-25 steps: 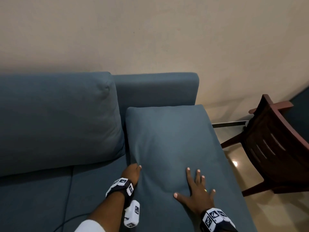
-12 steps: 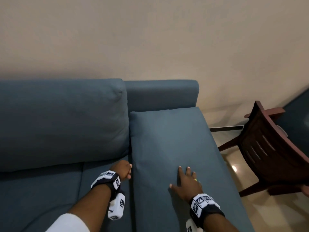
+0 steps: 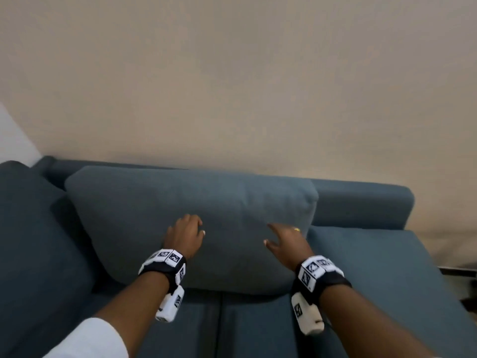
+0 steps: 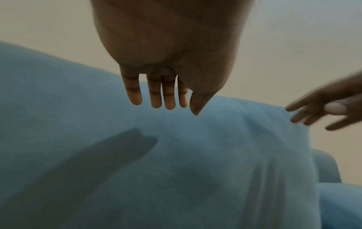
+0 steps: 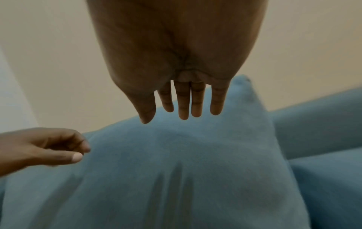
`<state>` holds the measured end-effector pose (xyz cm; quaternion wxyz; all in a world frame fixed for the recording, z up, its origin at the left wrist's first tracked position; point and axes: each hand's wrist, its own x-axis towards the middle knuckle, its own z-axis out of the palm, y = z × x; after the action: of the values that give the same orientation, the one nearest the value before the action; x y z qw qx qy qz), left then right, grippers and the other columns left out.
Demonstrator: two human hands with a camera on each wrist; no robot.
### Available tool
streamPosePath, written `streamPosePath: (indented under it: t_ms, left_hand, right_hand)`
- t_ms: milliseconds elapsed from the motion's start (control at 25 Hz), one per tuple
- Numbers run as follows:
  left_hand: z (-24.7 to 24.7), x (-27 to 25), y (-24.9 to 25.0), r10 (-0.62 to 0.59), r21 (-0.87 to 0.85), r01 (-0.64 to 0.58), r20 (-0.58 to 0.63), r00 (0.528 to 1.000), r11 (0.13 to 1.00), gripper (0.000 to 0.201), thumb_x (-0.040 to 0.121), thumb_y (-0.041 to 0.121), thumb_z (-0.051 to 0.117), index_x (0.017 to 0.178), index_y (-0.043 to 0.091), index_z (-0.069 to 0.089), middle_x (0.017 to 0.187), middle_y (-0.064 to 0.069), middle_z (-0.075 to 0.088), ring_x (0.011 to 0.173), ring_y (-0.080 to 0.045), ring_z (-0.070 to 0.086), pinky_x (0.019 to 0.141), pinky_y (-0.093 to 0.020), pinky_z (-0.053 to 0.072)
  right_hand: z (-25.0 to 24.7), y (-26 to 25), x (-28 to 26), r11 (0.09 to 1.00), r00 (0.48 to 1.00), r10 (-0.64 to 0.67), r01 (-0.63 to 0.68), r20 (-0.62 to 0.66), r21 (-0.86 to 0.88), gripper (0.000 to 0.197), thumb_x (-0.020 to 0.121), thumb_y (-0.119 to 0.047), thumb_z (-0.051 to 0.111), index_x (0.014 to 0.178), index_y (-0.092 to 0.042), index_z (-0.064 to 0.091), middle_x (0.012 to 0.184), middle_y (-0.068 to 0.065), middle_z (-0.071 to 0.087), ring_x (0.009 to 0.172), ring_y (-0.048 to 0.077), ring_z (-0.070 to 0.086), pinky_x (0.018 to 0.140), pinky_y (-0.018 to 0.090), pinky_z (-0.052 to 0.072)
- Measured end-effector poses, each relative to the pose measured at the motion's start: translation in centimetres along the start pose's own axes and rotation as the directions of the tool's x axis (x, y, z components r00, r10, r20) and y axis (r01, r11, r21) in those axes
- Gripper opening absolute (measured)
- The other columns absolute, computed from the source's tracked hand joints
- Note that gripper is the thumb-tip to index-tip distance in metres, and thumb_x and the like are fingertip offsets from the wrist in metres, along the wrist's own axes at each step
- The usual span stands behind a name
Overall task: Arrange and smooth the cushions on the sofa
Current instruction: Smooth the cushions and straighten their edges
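Observation:
A blue back cushion (image 3: 191,223) leans upright against the sofa's backrest (image 3: 361,202). Faint creases run down its right part (image 5: 176,178). My left hand (image 3: 184,235) hovers in front of its middle, fingers loosely bent and holding nothing. In the left wrist view this hand (image 4: 164,105) casts a shadow on the cushion (image 4: 176,170), so it is apart from the fabric. My right hand (image 3: 284,239) is near the cushion's right part with fingers spread. In the right wrist view its fingers (image 5: 184,114) hang straight above the fabric. A second blue cushion (image 3: 374,275) lies flat on the seat at the right.
Another blue cushion (image 3: 31,228) leans at the left end of the sofa. The seat cushions (image 3: 253,332) run along the bottom of the head view, with a seam between them. A plain beige wall (image 3: 232,86) stands behind the sofa.
Both hands have left the flat cushion at the right and risen to the upright back cushion. The view has swung left, and the wooden chair is out of sight.

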<state>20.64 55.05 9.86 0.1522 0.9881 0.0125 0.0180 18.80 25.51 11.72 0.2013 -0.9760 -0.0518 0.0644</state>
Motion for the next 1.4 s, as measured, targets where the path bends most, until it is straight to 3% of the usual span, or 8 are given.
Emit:
streamPosePath:
  t_ms: [160,320,440,600,720,880,1200,1400]
  left_hand:
    - [-4.2,5.7,-10.3,0.064,0.113,-0.053,-0.101,0.993,0.992,0.076,0.085,0.048,0.072,0.148,0.02,0.039,0.157,-0.002,0.037,0.148,-0.026,0.031,0.108,-0.049,0.038]
    - [-5.9,10.4,-17.0,0.039,0.224,-0.033,-0.023,0.999,0.974,0.105,0.084,0.069,0.061,0.16,0.018,0.011,0.168,0.001,0.012,0.155,-0.025,0.01,0.119,-0.055,0.019]
    - [-4.4,12.1,-19.2,0.071,0.306,-0.069,0.005,0.997,0.949,0.099,0.08,0.073,0.062,0.156,0.02,0.029,0.162,0.0,0.031,0.152,-0.026,0.023,0.119,-0.06,0.011]
    - [-0.8,9.9,-21.4,0.26,0.273,-0.19,-0.246,0.934,0.943,0.051,0.075,0.042,0.084,0.12,0.023,0.07,0.12,0.002,0.07,0.118,-0.021,0.064,0.109,-0.056,0.034]
    - [-0.4,8.0,-23.0,0.321,0.227,-0.248,-0.387,0.864,0.942,0.024,0.087,0.035,0.066,0.108,0.027,0.074,0.105,0.006,0.074,0.098,-0.021,0.069,0.099,-0.048,0.036]
    - [-2.8,4.3,-22.8,0.31,0.166,-0.264,-0.417,0.854,0.95,0.032,0.091,0.036,0.045,0.096,0.025,0.074,0.087,0.004,0.071,0.081,-0.026,0.068,0.086,-0.043,0.041]
    - [-13.5,-6.8,-19.4,0.239,0.059,-0.247,-0.539,0.808,0.967,0.028,0.094,0.032,0.046,0.094,0.022,0.072,0.091,0.0,0.072,0.088,-0.027,0.064,0.089,-0.048,0.044]
    - [-19.0,-9.4,-16.4,0.269,0.126,-0.241,-0.572,0.775,0.962,0.02,0.096,0.035,0.053,0.093,0.023,0.069,0.092,0.001,0.07,0.093,-0.028,0.064,0.102,-0.05,0.036]
  right_hand:
    - [-0.6,-11.0,9.8,0.969,0.991,-0.115,0.096,-0.072,-0.226,0.078,0.088,-0.052,0.068,0.155,-0.028,0.036,0.162,0.005,0.033,0.147,0.029,0.033,0.117,0.044,0.032]
    - [1.0,-15.3,15.2,0.93,0.992,-0.027,0.071,0.125,-0.361,0.114,0.08,-0.066,0.07,0.162,-0.025,0.001,0.171,-0.002,-0.005,0.157,0.02,0.0,0.122,0.056,0.014]
    - [3.7,-15.0,17.1,0.896,0.983,0.037,0.047,0.18,-0.441,0.092,0.092,-0.057,0.061,0.161,-0.023,0.009,0.17,-0.003,0.012,0.155,0.016,0.014,0.12,0.056,0.019]
    - [7.7,-13.8,15.2,0.839,0.998,-0.047,0.063,0.042,-0.541,0.058,0.102,-0.048,0.046,0.154,-0.029,0.032,0.16,-0.01,0.035,0.147,0.009,0.03,0.112,0.051,0.025]
    - [9.1,-13.6,12.1,0.846,0.985,-0.138,0.063,-0.104,-0.53,0.049,0.089,-0.042,0.071,0.134,-0.028,0.059,0.139,-0.008,0.061,0.129,0.011,0.056,0.101,0.054,0.039]
    - [8.0,-14.6,7.4,0.843,0.935,-0.277,0.126,-0.221,-0.523,0.046,0.071,-0.034,0.09,0.113,-0.026,0.072,0.115,-0.002,0.074,0.1,0.017,0.073,0.085,0.05,0.053]
    - [0.8,-17.8,-3.6,0.831,0.787,-0.475,0.254,-0.393,-0.496,0.035,0.094,-0.035,0.051,0.117,-0.023,0.073,0.118,0.009,0.074,0.1,0.026,0.075,0.111,0.067,0.034]
    - [-5.2,-18.8,-7.5,0.91,0.885,-0.336,0.217,-0.321,-0.354,0.028,0.097,-0.044,0.061,0.118,-0.031,0.074,0.128,0.015,0.069,0.1,0.032,0.074,0.122,0.061,0.006]
